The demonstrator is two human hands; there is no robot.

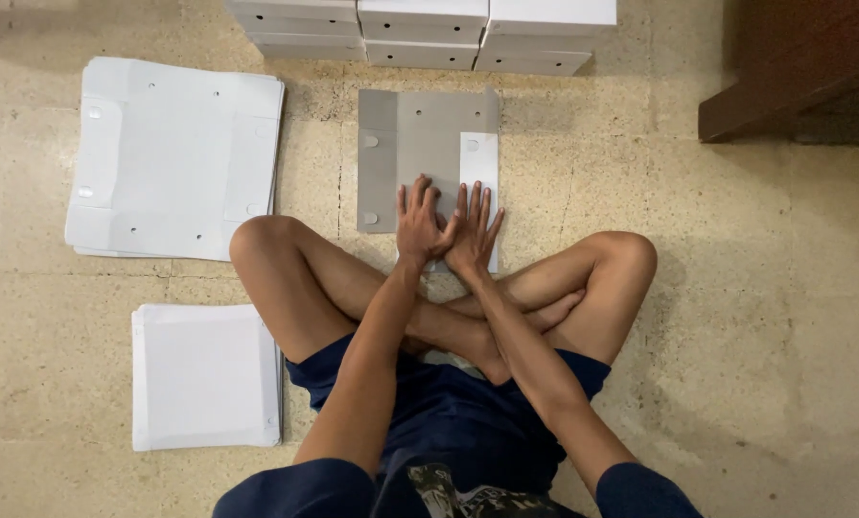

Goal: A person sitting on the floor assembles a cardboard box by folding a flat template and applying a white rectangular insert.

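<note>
Both hands, left hand (418,223) and right hand (475,228), lie open and flat, side by side, pressing the grey cardboard sheet (415,144) on the floor (736,288), apparently creasing its white flap (479,158); next likely comes folding another side.

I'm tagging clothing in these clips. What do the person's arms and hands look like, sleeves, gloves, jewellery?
Both arms are bare from the upper arm down, under short dark navy sleeves. The left hand and right hand are bare: no gloves, rings or watch visible.
</note>
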